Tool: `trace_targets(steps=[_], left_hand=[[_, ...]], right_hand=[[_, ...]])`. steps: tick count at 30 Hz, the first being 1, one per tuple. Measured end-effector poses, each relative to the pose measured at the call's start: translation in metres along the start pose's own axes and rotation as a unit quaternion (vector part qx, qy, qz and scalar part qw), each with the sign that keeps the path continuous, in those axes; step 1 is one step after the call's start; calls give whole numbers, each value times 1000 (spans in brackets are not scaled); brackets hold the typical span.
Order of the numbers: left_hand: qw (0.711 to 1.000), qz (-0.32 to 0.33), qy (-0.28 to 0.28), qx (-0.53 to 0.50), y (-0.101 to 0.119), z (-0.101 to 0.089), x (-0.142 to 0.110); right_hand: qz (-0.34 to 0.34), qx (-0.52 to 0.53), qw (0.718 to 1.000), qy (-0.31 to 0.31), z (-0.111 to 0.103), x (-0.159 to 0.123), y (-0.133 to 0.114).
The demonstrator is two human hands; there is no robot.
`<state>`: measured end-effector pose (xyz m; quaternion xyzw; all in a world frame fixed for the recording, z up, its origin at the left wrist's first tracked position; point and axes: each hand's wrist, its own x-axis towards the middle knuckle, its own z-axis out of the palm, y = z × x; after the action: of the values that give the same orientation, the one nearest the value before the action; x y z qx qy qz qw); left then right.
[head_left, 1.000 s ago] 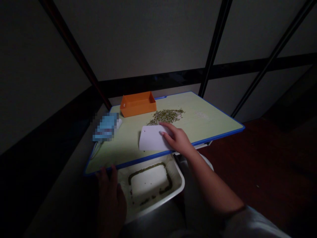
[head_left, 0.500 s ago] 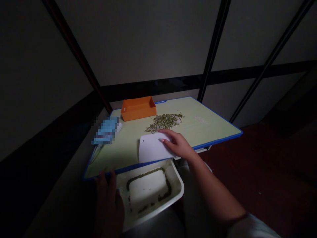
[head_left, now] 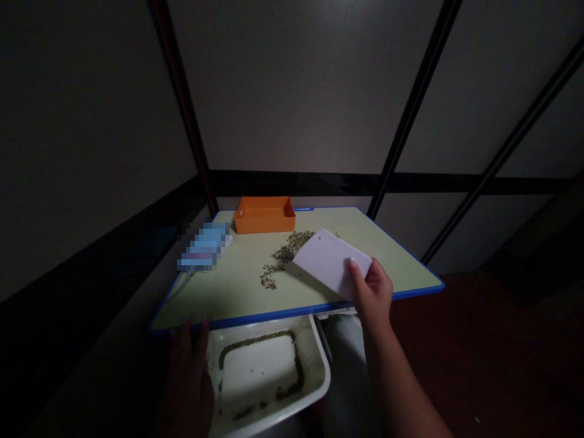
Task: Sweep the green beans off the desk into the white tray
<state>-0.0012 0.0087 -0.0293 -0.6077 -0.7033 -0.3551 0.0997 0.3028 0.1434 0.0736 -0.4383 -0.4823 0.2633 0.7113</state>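
Note:
My right hand (head_left: 375, 291) grips a white plastic scraper (head_left: 331, 258) by its right side, thumb on the upper face. The scraper, with a small hole near one corner, is tilted over the table (head_left: 356, 243) and hides part of a pile of small green-brown grains (head_left: 292, 246). A thin trail of grains runs from the pile toward the front edge. In deep shadow, my left hand (head_left: 189, 371) is at the left side of a white basin (head_left: 323, 371), fingers stretched and apart by the table's edge. More grains line the basin's floor edges.
An orange open box (head_left: 265, 225) stands at the table's back left. A blurred-out blue item (head_left: 203, 246) lies at the left edge with a white cable beside it. Wall panels rise right behind the table. The basin sits below the front edge.
The scraper has lifted from near the front edge, moved right and turned toward the pile. Grains now trail forward from the pile. My left hand remains beside the basin; the view has shifted.

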Motion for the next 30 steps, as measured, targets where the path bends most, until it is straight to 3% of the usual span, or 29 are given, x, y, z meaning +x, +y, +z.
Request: trace_targets(steps=[3, 6, 9, 13, 16, 18, 21, 26, 30], left_hand=[[1000, -14, -11, -15, 2, -1, 1], [999, -40, -23, -25, 4, -3, 2], [998, -45, -27, -33, 4, -6, 2], [998, -36, -34, -25, 0, -3, 3], [1000, -1, -17, -1, -6, 0, 4], [1000, 22, -16, 11, -8, 0, 5], [999, 27, -21, 11, -7, -4, 7], [1000, 14, -21, -4, 3, -8, 5], [999, -17, -28, -15, 4, -8, 5]], right_hand=[[-31, -45, 998, 40, -13, -2, -2], [-110, -139, 984, 26, -19, -11, -7], [-211, -199, 957, -22, -16, -25, -17], [-367, -180, 903, -128, 0, -45, -28], [-438, -164, 861, -198, 14, -57, -28], [-447, -164, 852, -217, 19, -62, -25], [-409, -178, 878, -173, 19, -62, -18], [-183, -191, 963, -60, 6, -41, -7], [-94, -144, 984, -54, 5, -12, 1]])
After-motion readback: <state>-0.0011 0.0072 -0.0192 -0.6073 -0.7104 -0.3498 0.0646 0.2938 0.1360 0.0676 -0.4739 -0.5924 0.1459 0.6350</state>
